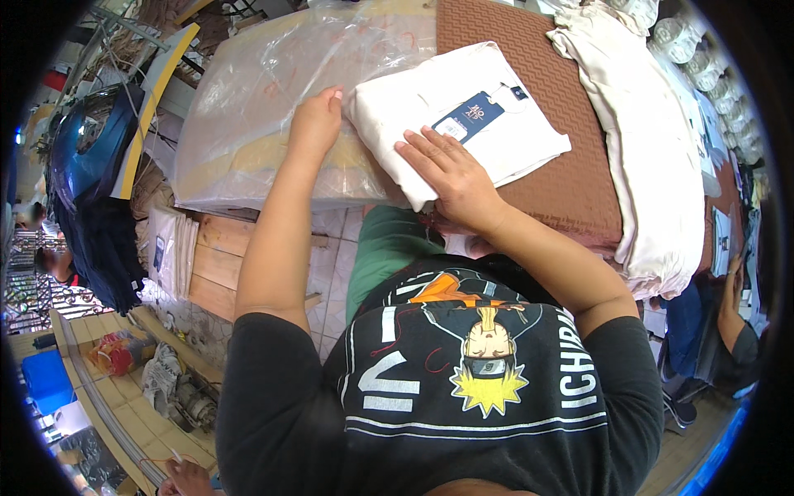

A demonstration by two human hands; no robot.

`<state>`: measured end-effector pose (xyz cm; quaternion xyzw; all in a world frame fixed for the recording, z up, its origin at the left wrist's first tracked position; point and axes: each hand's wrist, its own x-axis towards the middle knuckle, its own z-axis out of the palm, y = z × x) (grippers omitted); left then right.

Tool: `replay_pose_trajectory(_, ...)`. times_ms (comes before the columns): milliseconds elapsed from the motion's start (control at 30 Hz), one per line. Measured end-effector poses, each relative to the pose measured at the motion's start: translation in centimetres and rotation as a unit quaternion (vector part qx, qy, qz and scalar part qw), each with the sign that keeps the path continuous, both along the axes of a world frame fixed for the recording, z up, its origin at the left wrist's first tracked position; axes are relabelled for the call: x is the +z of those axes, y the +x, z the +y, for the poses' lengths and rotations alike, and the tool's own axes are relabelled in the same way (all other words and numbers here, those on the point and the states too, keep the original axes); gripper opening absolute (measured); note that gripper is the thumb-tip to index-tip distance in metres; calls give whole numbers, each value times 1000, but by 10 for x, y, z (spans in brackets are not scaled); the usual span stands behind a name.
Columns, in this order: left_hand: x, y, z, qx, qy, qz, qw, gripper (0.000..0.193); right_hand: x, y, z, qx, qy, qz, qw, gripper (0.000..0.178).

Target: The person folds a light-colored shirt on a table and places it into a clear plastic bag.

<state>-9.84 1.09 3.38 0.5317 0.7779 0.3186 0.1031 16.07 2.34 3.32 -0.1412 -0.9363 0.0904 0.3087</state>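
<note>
A folded white garment (422, 95) lies in front of me, partly on a clear plastic sheet and partly on a brown padded cloth. A dark blue hang tag (470, 117) rests on it, and a small dark label (518, 93) shows near its right end. My right hand (455, 178) lies on the garment's near side, fingers stretched out below the tag. Just left of the garment, my left hand (317, 122) is closed above the plastic. Whatever it holds, if anything, is hidden by the fingers.
Clear plastic (248, 107) covers the table's left part; brown quilted cloth (496, 25) covers the right. White fabric (637, 149) hangs over the right edge. Dark clothes (95, 240) and a packed stack (171, 248) are at the left. Another person's hand (188, 479) shows lower left.
</note>
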Motion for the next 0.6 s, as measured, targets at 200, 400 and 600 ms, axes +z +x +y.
replay_pose_trajectory(200, 9, 30, -11, -39, 66, 109, 991, 33, -8, -35, 0, -66, 3, -6, 998, 51)
replay_pose_trajectory(400, 20, 42, -19, -50, 71, 68, 994, 32, -8, -71, 9, -134, 9, 5, 991, 45)
replay_pose_trajectory(600, 25, 44, -20, -19, 112, 110, 987, 32, -14, -100, 30, -188, 17, -13, 982, 43)
